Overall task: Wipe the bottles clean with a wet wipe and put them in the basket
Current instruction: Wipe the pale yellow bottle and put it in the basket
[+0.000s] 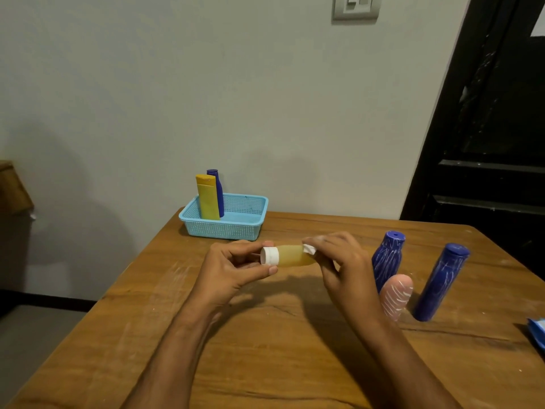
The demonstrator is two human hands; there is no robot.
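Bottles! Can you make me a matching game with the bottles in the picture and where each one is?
Things:
1. yellow bottle
2. amber bottle
3. pink bottle
4. wet wipe

Places:
A. held sideways between both hands
B. on the table, streaked white, between two blue bottles
C. standing in the blue basket
D. pinched in the right hand against a bottle

Pairs: 1-C, 2-A, 3-B, 4-D
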